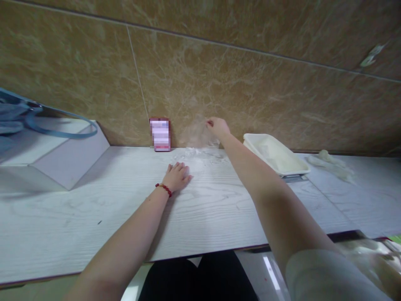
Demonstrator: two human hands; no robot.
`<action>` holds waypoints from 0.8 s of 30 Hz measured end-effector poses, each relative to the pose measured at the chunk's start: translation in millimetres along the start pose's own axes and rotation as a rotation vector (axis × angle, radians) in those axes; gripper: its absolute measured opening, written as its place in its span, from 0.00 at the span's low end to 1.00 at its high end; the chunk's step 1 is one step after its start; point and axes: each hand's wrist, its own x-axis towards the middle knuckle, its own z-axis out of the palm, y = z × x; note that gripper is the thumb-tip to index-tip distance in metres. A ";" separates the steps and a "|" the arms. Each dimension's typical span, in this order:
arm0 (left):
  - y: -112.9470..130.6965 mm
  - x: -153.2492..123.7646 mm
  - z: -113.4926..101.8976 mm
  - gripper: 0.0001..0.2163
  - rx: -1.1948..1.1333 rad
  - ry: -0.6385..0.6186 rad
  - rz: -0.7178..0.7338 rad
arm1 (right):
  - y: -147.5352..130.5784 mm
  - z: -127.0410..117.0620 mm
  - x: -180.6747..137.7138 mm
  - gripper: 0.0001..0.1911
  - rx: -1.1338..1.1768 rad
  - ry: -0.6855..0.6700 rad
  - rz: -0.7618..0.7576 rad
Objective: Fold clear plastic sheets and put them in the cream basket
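Note:
A clear plastic bag or film (198, 137) stands up from the table against the wall tiles; its exact shape is hard to see. My right hand (218, 126) is raised near the wall, thumb and fingers pinched on the upper part of this clear plastic. Lower down, my left hand (177, 177) lies palm down on the white wood-grain table (206, 209), fingers spread, just in front of the crumpled lower edge of the plastic. Whether its fingertips touch the plastic I cannot tell. A red bead bracelet (164, 189) circles the left wrist.
A phone (161, 134) leans upright on the wall. To the right stand a cream plastic tray (275, 152) and a crumpled translucent bag or glove (332, 165). A white box (72, 154) with a blue bag (12, 115) on it is at left. The tiled wall (266, 92) bounds the table.

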 end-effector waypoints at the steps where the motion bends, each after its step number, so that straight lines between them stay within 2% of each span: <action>1: -0.5 0.3 0.7 0.22 -0.002 -0.001 0.001 | 0.0 -6.0 4.8 0.12 -0.012 0.019 -0.002; 7: -2.9 1.5 5.0 0.22 -0.030 0.005 -0.011 | -4.7 -36.8 25.6 0.12 -0.096 0.088 -0.022; 14: -2.2 1.1 3.8 0.21 -0.060 0.023 -0.001 | -11.6 -61.5 37.0 0.12 -0.112 0.133 -0.036; 18: -2.3 1.3 2.9 0.21 -0.121 0.056 0.012 | -15.8 -75.7 37.5 0.13 -0.118 0.156 -0.087; 24: -6.5 4.3 0.8 0.19 -0.155 0.126 0.011 | -32.2 -105.5 23.5 0.12 -0.151 0.117 -0.164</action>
